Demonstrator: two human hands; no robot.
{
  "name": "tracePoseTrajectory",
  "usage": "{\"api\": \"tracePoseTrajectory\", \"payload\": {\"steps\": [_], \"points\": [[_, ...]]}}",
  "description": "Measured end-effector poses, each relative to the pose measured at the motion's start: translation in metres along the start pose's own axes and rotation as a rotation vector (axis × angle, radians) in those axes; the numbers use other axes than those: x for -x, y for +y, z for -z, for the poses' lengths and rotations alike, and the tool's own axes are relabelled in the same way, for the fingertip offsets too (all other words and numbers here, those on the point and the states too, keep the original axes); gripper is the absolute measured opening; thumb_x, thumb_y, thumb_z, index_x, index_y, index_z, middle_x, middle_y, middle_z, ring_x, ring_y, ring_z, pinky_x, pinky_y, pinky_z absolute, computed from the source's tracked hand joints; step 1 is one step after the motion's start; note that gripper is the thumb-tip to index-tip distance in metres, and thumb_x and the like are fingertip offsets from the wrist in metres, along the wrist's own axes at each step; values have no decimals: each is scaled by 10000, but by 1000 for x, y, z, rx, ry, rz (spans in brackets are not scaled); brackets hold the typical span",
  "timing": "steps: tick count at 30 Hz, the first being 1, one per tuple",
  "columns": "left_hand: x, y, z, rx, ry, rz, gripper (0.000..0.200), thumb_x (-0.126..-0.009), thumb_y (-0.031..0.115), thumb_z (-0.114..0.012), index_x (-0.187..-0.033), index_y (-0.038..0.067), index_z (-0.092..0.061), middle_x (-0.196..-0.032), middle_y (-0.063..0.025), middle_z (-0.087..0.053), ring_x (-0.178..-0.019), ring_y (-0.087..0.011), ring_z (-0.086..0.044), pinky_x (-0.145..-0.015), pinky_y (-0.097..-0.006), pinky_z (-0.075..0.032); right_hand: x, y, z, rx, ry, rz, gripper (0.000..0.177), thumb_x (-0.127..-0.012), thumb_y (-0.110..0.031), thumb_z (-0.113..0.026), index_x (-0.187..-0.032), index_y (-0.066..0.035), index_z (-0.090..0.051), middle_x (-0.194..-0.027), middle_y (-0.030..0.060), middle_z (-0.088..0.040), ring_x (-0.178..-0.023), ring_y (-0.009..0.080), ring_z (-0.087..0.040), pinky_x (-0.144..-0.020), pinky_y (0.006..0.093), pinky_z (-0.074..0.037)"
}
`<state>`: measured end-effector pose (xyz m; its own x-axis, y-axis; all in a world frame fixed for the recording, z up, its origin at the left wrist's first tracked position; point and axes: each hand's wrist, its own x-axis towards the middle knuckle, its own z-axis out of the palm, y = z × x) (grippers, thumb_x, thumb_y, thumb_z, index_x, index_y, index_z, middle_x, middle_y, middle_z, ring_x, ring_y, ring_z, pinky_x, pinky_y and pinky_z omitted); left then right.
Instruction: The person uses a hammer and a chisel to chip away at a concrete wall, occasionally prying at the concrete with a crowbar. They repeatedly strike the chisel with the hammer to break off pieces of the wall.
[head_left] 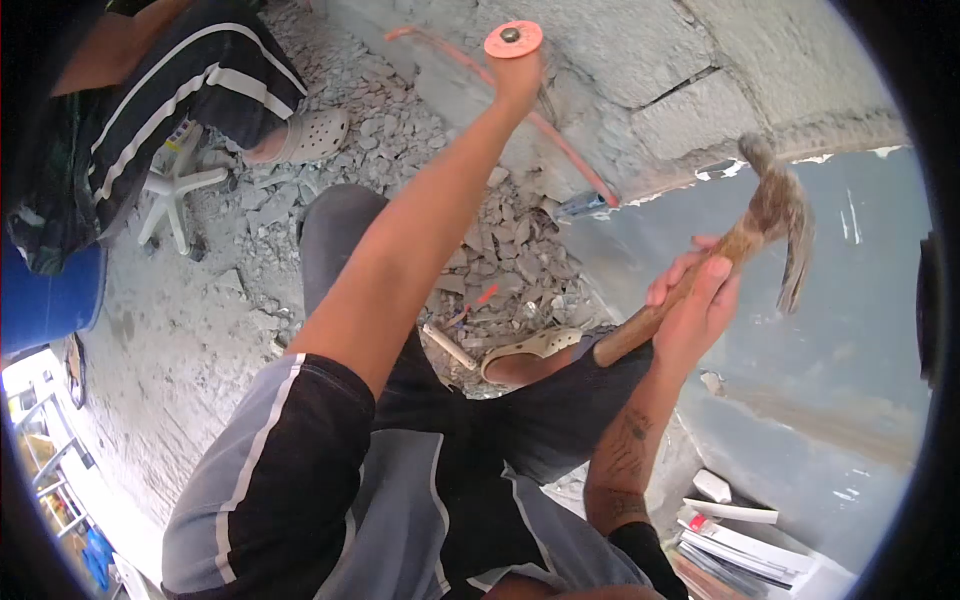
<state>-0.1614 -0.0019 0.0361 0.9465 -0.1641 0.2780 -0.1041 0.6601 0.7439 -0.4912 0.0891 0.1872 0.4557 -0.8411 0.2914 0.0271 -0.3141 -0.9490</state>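
My left hand (pixel 516 84) reaches out toward the rough wall at the top, closed round a chisel with a round orange guard (pixel 528 40). The chisel's metal head points up at me, while its shaft and tip are hidden. Over the grey panel on the right, my right hand (pixel 697 305) grips a claw hammer (pixel 772 205) by its wooden handle. The hammer head is raised and apart from the chisel.
Broken rubble (pixel 390 135) covers the floor along the wall. An orange conduit (pixel 565 150) runs into a blue box (pixel 583 205). Another person's leg (pixel 225 85) is at the upper left, near a white stool base (pixel 175 190) and a blue container (pixel 60 295). White strips (pixel 745 555) lie lower right.
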Motion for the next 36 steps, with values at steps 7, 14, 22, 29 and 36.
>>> {"api": "tracePoseTrajectory", "payload": {"steps": [7, 14, 22, 29, 36], "points": [[15, 13, -1, 52, 94, -34, 103, -861, 99, -628, -792, 84, -553, -648, 7, -505, -530, -95, -484, -418, -291, -377, -36, -55, -48, 145, -101, 411, 399, -1002, -358, -451, -1121, 18, -514, -627, 1, -482, -498, 61, -448, -465, 210, -344], [38, 23, -22, -168, -25, -100, 124, -763, 95, -670, -860, 27, -632, -791, -66, -660, -730, -177, -621, -651, -325, -490, -49, -42, -65, 631, -179, 429, 360, -992, -350, -467, -1062, -10, -562, -677, 93, -560, -571, 199, -550, -527, 312, -420], [67, 57, -39, -112, 19, -183, 203, -716, 122, -712, -896, 54, -647, -801, -110, -685, -755, -284, -678, -649, -351, -513, -68, -28, -68, 1199, -338, 547, 373, -950, -348, -523, -1004, 19, -565, -794, 298, -602, -692, 451, -591, -564, 492, -448], [75, 39, -51, -244, -3, -78, 237, -690, 176, -736, -879, 64, -648, -810, -155, -660, -740, -340, -654, -666, -380, -515, -82, -5, -50, 966, -205, 551, 400, -978, -368, -484, -999, 24, -560, -655, 158, -560, -554, 226, -556, -535, 340, -448], [72, 47, -44, -245, -35, -30, 202, -664, 173, -736, -786, 56, -626, -764, -157, -648, -716, -339, -642, -642, -401, -502, -65, -67, -80, 1106, -238, 148, 375, -980, -385, -486, -963, -19, -568, -615, 87, -520, -557, 182, -515, -471, 312, -418]]}}
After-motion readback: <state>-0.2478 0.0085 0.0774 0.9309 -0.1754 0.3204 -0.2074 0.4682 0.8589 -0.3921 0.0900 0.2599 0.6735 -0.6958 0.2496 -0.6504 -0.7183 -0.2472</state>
